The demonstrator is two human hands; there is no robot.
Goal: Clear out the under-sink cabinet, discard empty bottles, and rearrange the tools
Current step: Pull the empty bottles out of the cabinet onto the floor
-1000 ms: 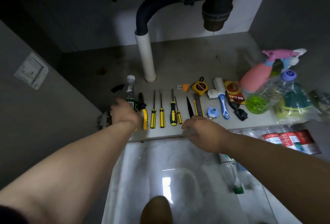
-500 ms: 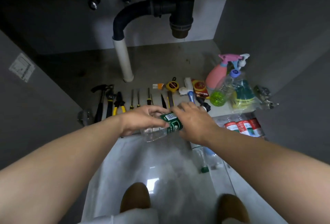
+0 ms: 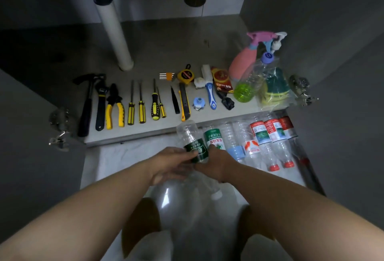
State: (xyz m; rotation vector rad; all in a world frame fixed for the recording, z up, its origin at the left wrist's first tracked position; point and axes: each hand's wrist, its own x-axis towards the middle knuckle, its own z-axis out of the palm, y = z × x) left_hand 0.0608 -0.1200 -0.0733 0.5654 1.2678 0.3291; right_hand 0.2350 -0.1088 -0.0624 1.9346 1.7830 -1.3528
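Centrally, head view: a clear bottle [image 3: 188, 134] with a dark green label is held just on the near side of the cabinet floor's [image 3: 166, 52] front edge. Left hand [image 3: 170, 165] curls its fingers round the label from the left. Right hand [image 3: 218, 163] closes on it from the right; its fingertips are hidden, so this is probably a light clasp. The long axis runs far to near, with the base far and tilted slightly left and the neck toward the person. The row [image 3: 260, 134] of laid bottles lies immediately right on the tile with axes nearly parallel, so the right hand is the nearer for setting the bottle down there. Writing on the held label is unreadable. The neighbour [image 3: 214, 138] bears Chinese characters, too small to read with confidence. Tools [image 3: 131, 113] lie aligned on the cabinet floor.
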